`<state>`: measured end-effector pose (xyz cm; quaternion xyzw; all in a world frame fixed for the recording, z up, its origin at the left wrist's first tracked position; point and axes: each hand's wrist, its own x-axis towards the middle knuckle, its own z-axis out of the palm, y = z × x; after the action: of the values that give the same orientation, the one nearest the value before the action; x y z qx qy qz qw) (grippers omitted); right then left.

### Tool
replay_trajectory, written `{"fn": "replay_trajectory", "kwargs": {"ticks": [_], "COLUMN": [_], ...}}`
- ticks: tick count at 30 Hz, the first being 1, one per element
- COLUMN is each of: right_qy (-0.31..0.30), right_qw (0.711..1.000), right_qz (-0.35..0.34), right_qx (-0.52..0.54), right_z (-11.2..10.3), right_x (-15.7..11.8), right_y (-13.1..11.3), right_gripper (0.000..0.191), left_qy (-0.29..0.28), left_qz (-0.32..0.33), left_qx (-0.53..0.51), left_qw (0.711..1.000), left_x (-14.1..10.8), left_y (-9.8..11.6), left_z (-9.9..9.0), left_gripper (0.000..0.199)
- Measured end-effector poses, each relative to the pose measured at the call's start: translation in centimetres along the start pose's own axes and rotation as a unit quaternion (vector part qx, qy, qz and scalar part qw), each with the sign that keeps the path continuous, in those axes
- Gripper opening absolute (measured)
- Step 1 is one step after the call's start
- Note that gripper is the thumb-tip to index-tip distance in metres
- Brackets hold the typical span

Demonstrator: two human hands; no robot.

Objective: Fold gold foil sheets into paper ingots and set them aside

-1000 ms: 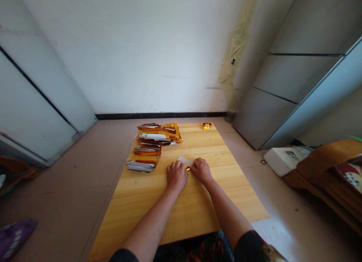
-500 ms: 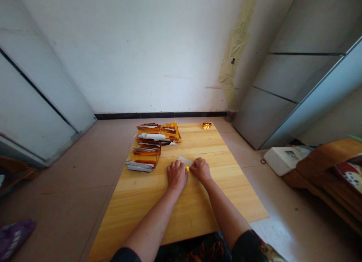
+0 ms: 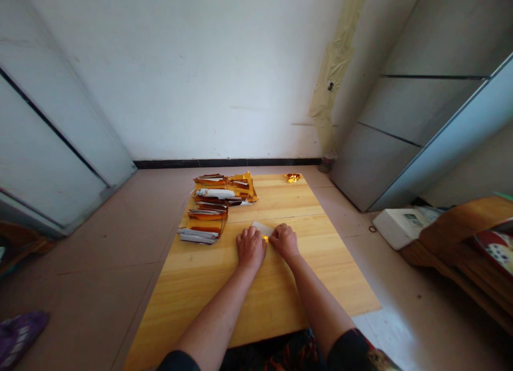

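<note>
Near the middle of the wooden table [image 3: 320, 269], a small white card [image 3: 262, 228] lies with a shiny gold piece [image 3: 265, 238] at its near edge. My left hand [image 3: 251, 248] is closed at the card's left side, its fingertips at the gold piece. From the right, my right hand [image 3: 284, 239] pinches at the right end of the same piece. The fingers hide part of both the card and the gold piece.
Stacks of white and brown papers in orange-gold foil [image 3: 208, 218] stand at the table's back left. Crumpled gold foil [image 3: 292, 177] lies at the back right corner. A white box [image 3: 401, 226] is beyond the right edge.
Less of the gold piece shows between my hands. Both hands have stayed almost in the same place.
</note>
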<state>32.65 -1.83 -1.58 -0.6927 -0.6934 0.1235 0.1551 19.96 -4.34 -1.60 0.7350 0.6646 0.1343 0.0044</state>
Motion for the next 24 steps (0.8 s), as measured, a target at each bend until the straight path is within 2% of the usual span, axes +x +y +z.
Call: {"fn": "replay_trajectory", "kwargs": {"ticks": [11,18,24], "right_qy": [0.001,0.033,0.064], "right_qw": [1.0,0.998,0.994], "right_qz": [-0.007,-0.036,-0.06], "right_qx": [0.022,0.044,0.064], "right_z": [0.2,0.7,1.1], "right_x": [0.1,-0.2,-0.5], "right_y": [0.3,0.8,1.2], "right_gripper": [0.006,0.008,0.008], "left_qy": [0.0,0.011,-0.009], "left_qz": [0.006,0.009,0.007], "left_qx": [0.004,-0.013,-0.046], "left_qw": [1.0,1.0,0.999], "left_x": [0.0,-0.3,-0.2], "left_y": [-0.1,-0.1,-0.3], "left_z": [0.1,0.0,0.0], "left_gripper": [0.02,0.018,0.015]}}
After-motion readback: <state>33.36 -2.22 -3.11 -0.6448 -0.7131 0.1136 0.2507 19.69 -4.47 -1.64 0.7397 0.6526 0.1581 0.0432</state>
